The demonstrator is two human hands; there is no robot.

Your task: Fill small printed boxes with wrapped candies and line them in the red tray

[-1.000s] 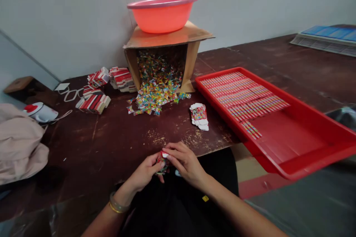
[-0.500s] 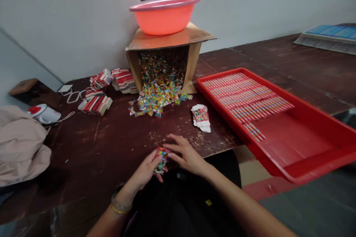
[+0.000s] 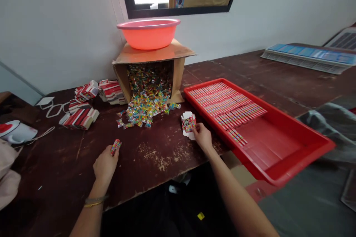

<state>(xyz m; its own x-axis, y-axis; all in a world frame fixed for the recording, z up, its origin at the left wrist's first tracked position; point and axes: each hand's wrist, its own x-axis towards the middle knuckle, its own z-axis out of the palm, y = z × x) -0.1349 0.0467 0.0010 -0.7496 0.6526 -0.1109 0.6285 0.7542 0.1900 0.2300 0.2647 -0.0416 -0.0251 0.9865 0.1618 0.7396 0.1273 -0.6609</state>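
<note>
The two hands, together half a second earlier, have parted: the left hand [image 3: 105,164] has swung out to eight o'clock with one small printed box [image 3: 115,147], and the right hand [image 3: 204,137] has reached the flat cartons [image 3: 188,122]. At nine o'clock, far left, stands one white mug [image 3: 18,132] with a red top; inward lie at least three blocky bundles of red-and-white cardboard [image 3: 80,118]. The left hand grips its box between thumb and fingers. Toward ten o'clock, uncounted shiny wrapped candies [image 3: 144,107] spill from one brown corrugated box [image 3: 178,77], topped by one smooth pink plastic basin [image 3: 150,37]. The right hand's fingers, narrowly spaced, touch the white-flapped cartons' edge at four o'clock; whether they pinch one cannot be told. At three to four o'clock, one glossy red tray [image 3: 290,137] holds four long rows of slim packets [image 3: 240,113] and a short fifth.
</note>
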